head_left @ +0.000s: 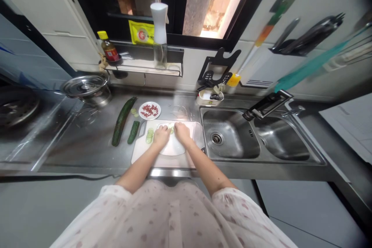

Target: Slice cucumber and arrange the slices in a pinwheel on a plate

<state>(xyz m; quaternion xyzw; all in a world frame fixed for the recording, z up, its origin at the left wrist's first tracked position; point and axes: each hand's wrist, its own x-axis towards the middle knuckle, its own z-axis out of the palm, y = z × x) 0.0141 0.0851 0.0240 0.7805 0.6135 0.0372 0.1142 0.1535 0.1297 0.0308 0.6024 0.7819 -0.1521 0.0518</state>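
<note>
My left hand (161, 136) and my right hand (182, 131) are close together over a white plate (173, 148), fingers bent and pressed together. Pale green cucumber slices (171, 128) show between the fingertips of both hands, partly covered by them. Beneath the plate lies a light cutting board (142, 151) with a grey handle. A row of sliced cucumber (149, 135) rests on the board, left of my left hand. Farther left are a cut piece of cucumber (133, 131) and a long whole cucumber (123, 122). Chopped red bits fill a small white dish (158, 113) behind the board.
A double steel sink (232, 133) with a black faucet (269, 104) is on the right. At the back left stands a lidded pot (87, 89). A wall shelf (142, 69) carries bottles, and a knife holder (270, 66) hangs at the right.
</note>
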